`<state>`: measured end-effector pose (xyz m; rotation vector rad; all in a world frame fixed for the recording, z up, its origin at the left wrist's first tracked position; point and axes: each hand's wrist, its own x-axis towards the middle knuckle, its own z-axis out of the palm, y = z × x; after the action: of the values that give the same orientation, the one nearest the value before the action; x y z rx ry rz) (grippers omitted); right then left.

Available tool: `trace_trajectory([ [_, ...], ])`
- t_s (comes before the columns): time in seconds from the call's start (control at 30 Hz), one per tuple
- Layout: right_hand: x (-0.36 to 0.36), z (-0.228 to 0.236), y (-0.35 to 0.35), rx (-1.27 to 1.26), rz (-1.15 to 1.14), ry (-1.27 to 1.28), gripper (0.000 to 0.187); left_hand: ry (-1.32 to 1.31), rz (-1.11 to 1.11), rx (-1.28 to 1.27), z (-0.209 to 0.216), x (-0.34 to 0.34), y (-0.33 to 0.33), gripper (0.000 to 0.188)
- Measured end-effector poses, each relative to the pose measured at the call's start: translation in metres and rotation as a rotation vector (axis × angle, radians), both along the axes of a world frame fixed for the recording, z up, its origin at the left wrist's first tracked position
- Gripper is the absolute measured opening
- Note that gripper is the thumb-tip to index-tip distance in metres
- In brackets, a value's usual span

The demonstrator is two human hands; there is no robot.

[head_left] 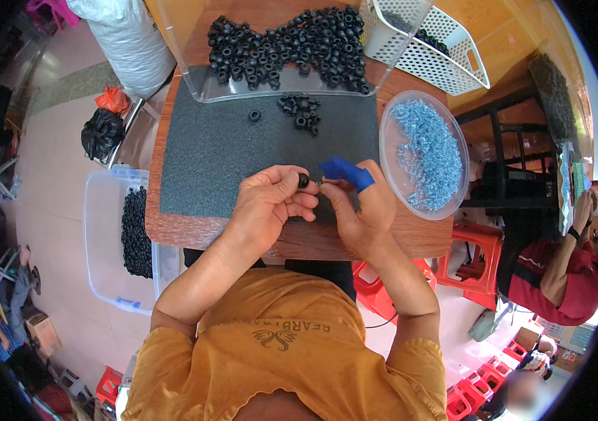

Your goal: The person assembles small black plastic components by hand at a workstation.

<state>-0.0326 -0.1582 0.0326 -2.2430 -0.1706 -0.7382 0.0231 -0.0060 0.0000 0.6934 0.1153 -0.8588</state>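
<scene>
Over the near edge of the dark mat (200, 158), my left hand (265, 200) pinches a small hollow black plastic part (304, 180) between thumb and fingers. Close against it, my right hand (365, 210) has thumb and index finger pressed together. A blue covering (344, 172) wraps that index finger. Whatever the right fingertips hold is too small to name. Beyond my hands, a small cluster of the same black parts (301, 114) lies on the mat, and a single one (254, 116) sits to its left.
A clear tray (207, 91) of black parts fills the table's far side. At right stand a round tub (391, 184) of small clear-blue pieces and a white perforated basket (464, 63). A clear bin (106, 259) is at left, red stools (471, 270) and a co-worker (558, 281) at right.
</scene>
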Motion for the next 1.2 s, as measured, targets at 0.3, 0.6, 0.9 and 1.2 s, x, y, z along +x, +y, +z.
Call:
trace_trajectory([
  [0.3, 0.003, -0.001, 0.004, -0.188, 0.017, -0.093, 0.027, -0.115, 0.058, 0.083, 0.009, -0.012, -0.009, 0.021],
  [0.6, 0.0, -0.009, 0.012, -0.539, 0.112, -0.361, 0.025, -0.061, 0.152, 0.074, 0.01, -0.016, -0.011, 0.018],
  [0.9, 0.005, 0.012, 0.009, 0.402, -0.103, 0.43, 0.02, -0.171, 0.115, 0.045, -0.001, -0.018, -0.008, 0.021],
  [1.2, 0.055, -0.026, -0.009, -0.026, -0.208, 0.083, 0.02, -0.189, 0.124, 0.056, -0.002, -0.005, 0.003, 0.022],
])
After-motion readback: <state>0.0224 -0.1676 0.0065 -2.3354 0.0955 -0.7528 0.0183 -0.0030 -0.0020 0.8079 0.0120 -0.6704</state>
